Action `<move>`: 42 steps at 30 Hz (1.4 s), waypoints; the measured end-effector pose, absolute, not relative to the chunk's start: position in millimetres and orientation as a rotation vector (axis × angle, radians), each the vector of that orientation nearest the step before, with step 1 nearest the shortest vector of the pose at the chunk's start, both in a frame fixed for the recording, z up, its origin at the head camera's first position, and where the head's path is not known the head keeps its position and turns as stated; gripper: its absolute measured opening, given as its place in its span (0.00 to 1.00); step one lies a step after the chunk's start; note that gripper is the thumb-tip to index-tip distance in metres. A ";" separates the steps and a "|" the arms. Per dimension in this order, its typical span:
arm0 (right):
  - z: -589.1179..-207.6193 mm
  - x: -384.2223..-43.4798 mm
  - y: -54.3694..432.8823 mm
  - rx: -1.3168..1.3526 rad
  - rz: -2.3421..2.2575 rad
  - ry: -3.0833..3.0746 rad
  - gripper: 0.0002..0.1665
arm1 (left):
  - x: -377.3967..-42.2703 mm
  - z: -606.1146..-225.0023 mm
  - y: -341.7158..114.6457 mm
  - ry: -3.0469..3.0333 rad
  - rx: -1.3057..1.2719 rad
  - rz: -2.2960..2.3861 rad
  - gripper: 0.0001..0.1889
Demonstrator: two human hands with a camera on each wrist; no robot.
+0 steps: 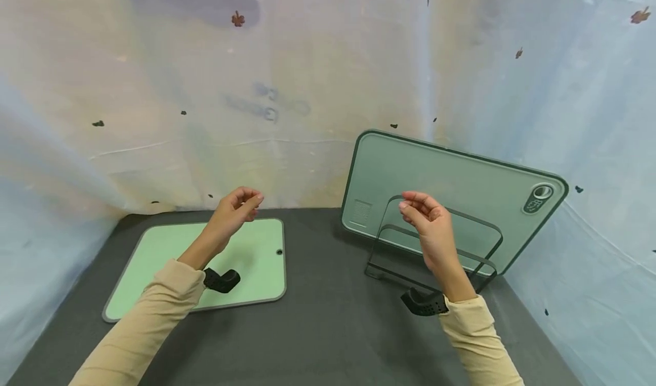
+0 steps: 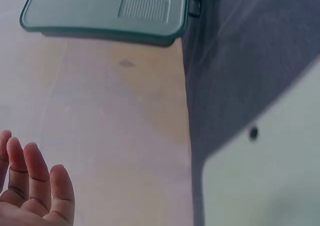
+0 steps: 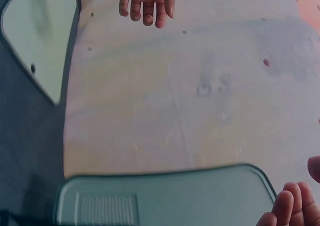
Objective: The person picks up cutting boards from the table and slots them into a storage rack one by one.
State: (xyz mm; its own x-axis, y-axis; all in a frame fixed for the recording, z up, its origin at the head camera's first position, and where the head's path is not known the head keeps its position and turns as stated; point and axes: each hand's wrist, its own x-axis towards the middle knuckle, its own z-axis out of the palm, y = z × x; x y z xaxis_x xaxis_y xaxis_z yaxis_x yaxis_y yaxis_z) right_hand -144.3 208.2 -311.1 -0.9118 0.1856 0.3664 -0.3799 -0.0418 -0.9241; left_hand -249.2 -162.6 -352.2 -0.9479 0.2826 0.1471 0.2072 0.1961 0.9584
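Note:
My left hand (image 1: 233,218) hovers over a light green cutting board (image 1: 258,266) with a grey rim and a small dark hole, which lies flat on the table. Its fingers bend loosely, with nothing between them; the left wrist view shows the same hand (image 2: 37,191) at the lower left. On the right, a darker green cutting board (image 1: 435,167) leans upright in a black wire rack (image 1: 405,278). In front of both, my right hand (image 1: 433,232) is raised with loosely bent, empty fingers. It covers part of the rack in the head view.
A dark grey cloth (image 1: 328,317) covers the table. Pale, patterned curtains (image 1: 307,90) hang behind it and along both sides. The standing board has a ringed hole (image 1: 542,192) at its upper right corner and a ribbed patch (image 3: 107,209) near the opposite end.

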 end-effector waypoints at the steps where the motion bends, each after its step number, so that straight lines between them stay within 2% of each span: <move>1: -312.3 -146.2 204.2 0.212 2.017 -1.865 0.11 | -248.5 -352.7 -166.7 2.396 0.478 1.876 0.24; 7: -319.9 -157.5 180.1 0.248 2.050 -1.916 0.15 | -240.7 -353.0 -194.3 2.465 0.453 1.816 0.28; 21: -344.3 -174.6 137.5 0.291 2.065 -2.091 0.18 | -222.8 -364.5 -238.8 2.612 0.395 1.804 0.27; 31: -364.8 -182.2 118.6 0.261 2.096 -2.181 0.14 | -215.8 -377.7 -266.1 2.711 0.328 1.706 0.27; 42: -388.4 -194.4 100.0 0.242 2.051 -2.300 0.15 | -212.9 -401.6 -298.6 2.784 0.284 1.530 0.28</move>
State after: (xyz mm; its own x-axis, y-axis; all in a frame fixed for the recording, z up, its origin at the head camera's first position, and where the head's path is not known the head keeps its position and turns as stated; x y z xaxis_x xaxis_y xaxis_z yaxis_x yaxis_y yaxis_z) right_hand -194.4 100.0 -388.4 -0.9865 -0.0829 0.1413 -0.1498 0.1080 -0.9828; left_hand -212.9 -298.6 -401.6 -0.9830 0.1324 0.1272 0.1784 0.5239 0.8329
